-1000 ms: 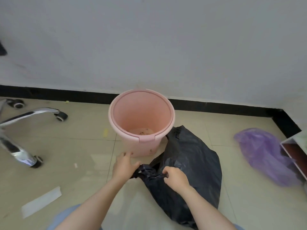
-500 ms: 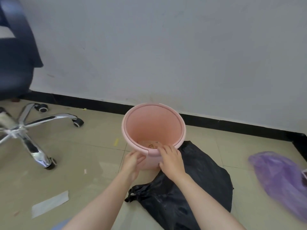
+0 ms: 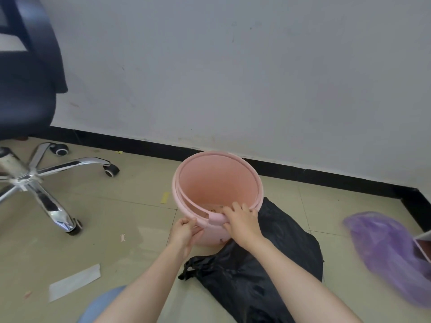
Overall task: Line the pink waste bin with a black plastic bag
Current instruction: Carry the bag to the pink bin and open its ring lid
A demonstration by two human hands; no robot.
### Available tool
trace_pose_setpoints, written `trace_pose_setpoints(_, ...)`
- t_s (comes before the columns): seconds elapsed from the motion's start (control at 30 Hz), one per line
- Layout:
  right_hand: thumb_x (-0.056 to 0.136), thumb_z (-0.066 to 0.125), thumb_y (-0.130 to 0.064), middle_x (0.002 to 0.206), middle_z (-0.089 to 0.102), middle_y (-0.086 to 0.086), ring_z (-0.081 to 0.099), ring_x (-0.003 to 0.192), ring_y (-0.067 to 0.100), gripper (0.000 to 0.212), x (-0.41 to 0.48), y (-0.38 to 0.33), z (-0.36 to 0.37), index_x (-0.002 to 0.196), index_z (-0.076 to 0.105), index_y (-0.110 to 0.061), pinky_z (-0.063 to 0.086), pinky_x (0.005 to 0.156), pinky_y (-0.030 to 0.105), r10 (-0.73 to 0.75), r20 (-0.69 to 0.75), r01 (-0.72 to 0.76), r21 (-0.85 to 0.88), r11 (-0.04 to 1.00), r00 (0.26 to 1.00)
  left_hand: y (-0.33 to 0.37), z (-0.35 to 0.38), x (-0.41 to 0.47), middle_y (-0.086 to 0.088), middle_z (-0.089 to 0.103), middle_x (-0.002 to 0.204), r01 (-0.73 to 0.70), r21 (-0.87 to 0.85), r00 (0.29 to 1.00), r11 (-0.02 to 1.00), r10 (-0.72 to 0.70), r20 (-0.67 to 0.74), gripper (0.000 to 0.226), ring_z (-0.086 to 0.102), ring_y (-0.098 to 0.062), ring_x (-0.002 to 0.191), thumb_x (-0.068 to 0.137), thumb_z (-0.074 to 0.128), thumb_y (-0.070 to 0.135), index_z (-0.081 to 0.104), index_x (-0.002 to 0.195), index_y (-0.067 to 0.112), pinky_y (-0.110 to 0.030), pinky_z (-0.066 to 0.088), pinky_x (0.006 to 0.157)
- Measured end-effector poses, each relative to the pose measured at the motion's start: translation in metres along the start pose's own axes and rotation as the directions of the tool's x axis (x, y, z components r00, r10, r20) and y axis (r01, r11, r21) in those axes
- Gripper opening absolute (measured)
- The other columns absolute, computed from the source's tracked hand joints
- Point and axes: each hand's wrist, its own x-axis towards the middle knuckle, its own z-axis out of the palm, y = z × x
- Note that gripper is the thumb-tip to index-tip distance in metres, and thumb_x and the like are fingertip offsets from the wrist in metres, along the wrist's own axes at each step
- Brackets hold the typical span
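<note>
The pink waste bin (image 3: 217, 180) stands upright on the tiled floor near the wall, with a few crumbs at its bottom. Its loose pink rim ring (image 3: 184, 201) sits tilted, lifted away from the bin's edge on the left. My left hand (image 3: 184, 231) clasps the bin's near outer wall just under the rim. My right hand (image 3: 242, 220) curls its fingers over the ring at the near side. A filled black plastic bag (image 3: 268, 259) with a knotted top lies on the floor, touching the bin's right near side, under my right forearm.
A black office chair (image 3: 28, 89) with a chrome wheeled base (image 3: 30, 178) stands at the left. A purple plastic bag (image 3: 384, 248) lies at the right beside a box corner (image 3: 423, 245). A white paper strip (image 3: 74, 282) lies on the near left floor.
Both hands let go of the black bag's knot and moved up to the bin's near rim. The rim ring now sits tilted off the bin's left edge. The view has tilted upward.
</note>
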Motion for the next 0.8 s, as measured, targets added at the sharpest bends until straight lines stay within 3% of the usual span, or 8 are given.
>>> trace_pose_setpoints(0.2,0.093,0.046,-0.024,0.124,0.045,0.007,0.038,0.117,0.027,0.036,0.0,0.002,-0.044,0.128,0.044,-0.024,0.029,0.098,0.043,-0.04,0.04,0.039,0.02,0.999,0.998,0.001,-0.002,0.0,-0.019,0.057,0.105,0.015,-0.002,1.0,1.0,-0.015,-0.022,0.019,0.056,-0.031,0.098,0.094,0.045,0.004,0.046,0.075,0.005,-0.037,0.046,0.089)
trace_pose_setpoints(0.4,0.088,0.056,-0.03,0.113,0.048,0.004,0.041,0.115,0.024,0.045,-0.001,-0.004,-0.076,0.131,0.045,-0.026,0.025,0.1,0.038,-0.095,-0.062,0.098,0.048,0.994,0.994,0.008,-0.013,-0.004,-0.017,0.057,0.096,0.019,0.019,0.999,1.0,-0.018,-0.048,0.011,0.059,-0.03,0.093,0.092,0.048,0.001,0.05,0.081,0.003,-0.037,0.048,0.088)
trace_pose_setpoints(0.5,0.086,0.057,-0.019,0.104,0.046,0.001,0.042,0.115,0.025,0.044,0.003,-0.009,-0.085,0.129,0.048,-0.023,0.026,0.091,0.034,-0.134,-0.132,0.144,0.067,0.987,0.982,0.014,-0.02,-0.008,-0.021,0.058,0.101,0.007,0.049,0.997,0.999,-0.003,-0.08,0.011,0.058,-0.033,0.095,0.091,0.049,0.0,0.05,0.08,0.003,-0.036,0.048,0.086)
trace_pose_setpoints(0.63,0.084,0.052,-0.004,0.112,0.062,0.008,0.05,0.108,0.029,0.042,0.012,-0.012,-0.104,0.123,0.055,-0.018,0.032,0.094,0.04,-0.159,-0.298,0.204,0.125,0.971,0.941,0.017,-0.026,-0.011,-0.022,0.058,0.11,-0.041,0.172,0.988,0.984,0.065,-0.137,0.009,0.059,-0.033,0.094,0.09,0.049,0.002,0.049,0.081,0.005,-0.038,0.049,0.086)
trace_pose_setpoints(0.67,0.084,0.051,-0.002,0.108,0.065,0.008,0.053,0.104,0.029,0.042,0.015,-0.012,-0.11,0.122,0.056,-0.018,0.034,0.093,0.041,-0.152,-0.34,0.215,0.156,0.964,0.928,0.018,-0.026,-0.012,-0.022,0.056,0.119,-0.08,0.297,0.98,0.951,0.13,-0.151,0.006,0.057,-0.033,0.099,0.089,0.049,0.006,0.051,0.095,0.003,-0.039,0.049,0.089)
trace_pose_setpoints(0.7,0.084,0.051,0.0,0.103,0.068,0.008,0.055,0.1,0.029,0.041,0.016,-0.01,-0.115,0.121,0.057,-0.016,0.035,0.092,0.04,-0.131,-0.375,0.211,0.181,0.961,0.918,0.017,-0.026,-0.014,-0.019,0.05,0.129,-0.131,0.474,0.965,0.871,0.223,-0.142,0.027,0.053,-0.033,0.109,0.089,0.05,0.012,0.047,0.115,0.002,-0.04,0.046,0.093)
trace_pose_setpoints(0.73,0.084,0.05,0.001,0.099,0.069,0.009,0.056,0.096,0.03,0.039,0.019,-0.008,-0.121,0.12,0.057,-0.014,0.036,0.089,0.038,-0.105,-0.405,0.2,0.2,0.959,0.908,0.015,-0.027,-0.017,-0.016,0.041,0.138,-0.19,0.654,0.943,0.732,0.322,-0.087,0.046,0.045,-0.032,0.121,0.089,0.05,0.018,0.036,0.131,0.004,-0.039,0.041,0.098)
trace_pose_setpoints(0.8,0.085,0.051,0.0,0.093,0.069,0.012,0.058,0.089,0.029,0.034,0.025,-0.003,-0.128,0.118,0.058,-0.009,0.039,0.081,0.035,-0.053,-0.447,0.182,0.252,0.95,0.893,0.012,-0.033,-0.024,-0.01,0.02,0.152,-0.329,0.877,0.862,0.35,0.49,0.128,0.063,0.022,-0.027,0.138,0.091,0.047,0.03,0.017,0.144,0.013,-0.039,0.027,0.111)
